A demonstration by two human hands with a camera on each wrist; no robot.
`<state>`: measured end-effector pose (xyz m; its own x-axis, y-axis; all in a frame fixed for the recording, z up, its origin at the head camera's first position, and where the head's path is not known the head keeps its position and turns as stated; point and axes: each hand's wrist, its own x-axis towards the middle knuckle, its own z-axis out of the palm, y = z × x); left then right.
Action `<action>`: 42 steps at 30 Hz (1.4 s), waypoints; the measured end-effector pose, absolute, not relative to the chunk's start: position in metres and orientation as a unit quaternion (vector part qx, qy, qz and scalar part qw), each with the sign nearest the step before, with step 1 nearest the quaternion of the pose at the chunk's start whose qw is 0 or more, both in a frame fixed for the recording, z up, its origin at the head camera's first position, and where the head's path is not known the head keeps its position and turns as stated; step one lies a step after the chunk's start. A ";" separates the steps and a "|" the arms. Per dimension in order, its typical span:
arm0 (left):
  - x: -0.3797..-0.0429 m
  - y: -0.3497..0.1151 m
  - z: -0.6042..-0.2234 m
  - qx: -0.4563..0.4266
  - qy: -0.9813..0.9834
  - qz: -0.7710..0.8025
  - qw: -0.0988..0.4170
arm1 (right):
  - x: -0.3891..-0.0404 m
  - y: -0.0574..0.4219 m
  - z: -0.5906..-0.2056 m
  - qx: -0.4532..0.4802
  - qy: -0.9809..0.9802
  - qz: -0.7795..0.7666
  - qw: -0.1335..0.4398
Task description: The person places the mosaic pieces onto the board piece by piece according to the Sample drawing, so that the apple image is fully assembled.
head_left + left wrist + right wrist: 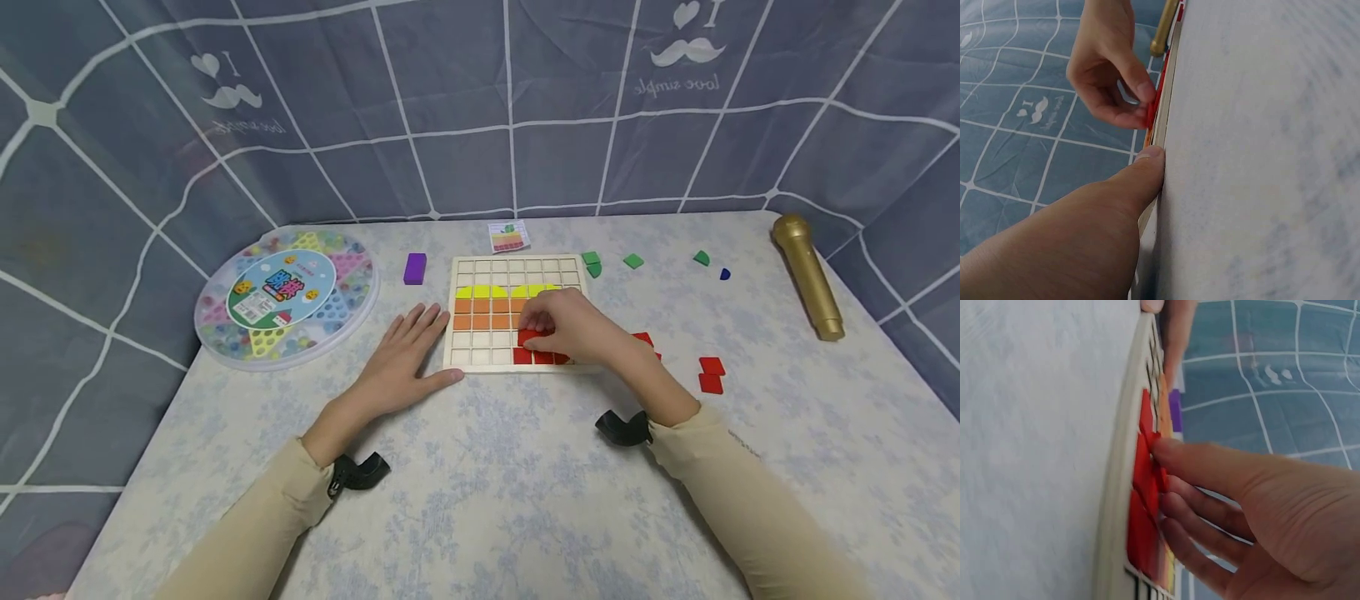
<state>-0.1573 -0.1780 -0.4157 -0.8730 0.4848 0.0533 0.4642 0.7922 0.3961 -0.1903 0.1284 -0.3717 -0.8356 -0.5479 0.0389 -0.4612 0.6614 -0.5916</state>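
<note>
A wooden grid board (480, 358) lies flat on the table, with yellow pieces (480, 292) above rows of orange square tiles (480, 322). Red tiles (522, 357) fill part of its bottom row. My right hand (573, 325) pinches a red tile (1161, 478) between thumb and fingers, just over the red ones; its fingers partly cover the board's right side. Spread beside the board's left edge, my left hand (401, 360) rests with fingers straight, its thumb (1149, 154) touching the near left corner.
Loose red tiles (711, 383) lie right of the board, several green pieces (633, 261) and a blue piece (725, 273) behind. A picture card (508, 236) and purple block (415, 269) stand beyond. A round game box (360, 312) is left, a gold microphone-shaped object (810, 279) right.
</note>
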 end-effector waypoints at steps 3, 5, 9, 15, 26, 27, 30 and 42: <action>-0.158 -0.178 -0.417 0.253 0.946 0.200 0.022 | -0.191 0.121 -0.374 -0.277 0.909 -0.306 0.054; -0.158 -0.178 -0.417 0.254 0.946 0.199 0.022 | -0.191 0.118 -0.376 -0.279 0.909 -0.306 0.047; -0.158 -0.179 -0.416 0.253 0.946 0.201 0.024 | -0.190 0.118 -0.377 -0.280 0.909 -0.306 0.040; -0.157 -0.178 -0.416 0.249 0.947 0.200 0.026 | -0.187 0.128 -0.374 -0.288 0.906 -0.306 0.045; -0.157 -0.178 -0.415 0.251 0.947 0.199 0.027 | -0.178 0.193 -0.362 -0.251 0.916 -0.309 0.043; -0.157 -0.178 -0.415 0.251 0.947 0.198 0.027 | -0.176 0.202 -0.362 -0.245 0.918 -0.308 0.040; -0.158 -0.179 -0.415 0.250 0.948 0.195 0.026 | -0.171 0.227 -0.361 -0.220 0.928 -0.300 0.036; -0.157 -0.178 -0.414 0.256 0.946 0.199 0.021 | -0.156 0.282 -0.367 -0.154 0.943 -0.285 0.080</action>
<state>-0.1568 -0.1776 -0.4139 -0.8684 0.4919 0.0618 0.4750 0.7899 0.3878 -0.1556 0.2818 -0.3666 -0.9396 -0.3365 -0.0632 -0.2451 0.7899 -0.5622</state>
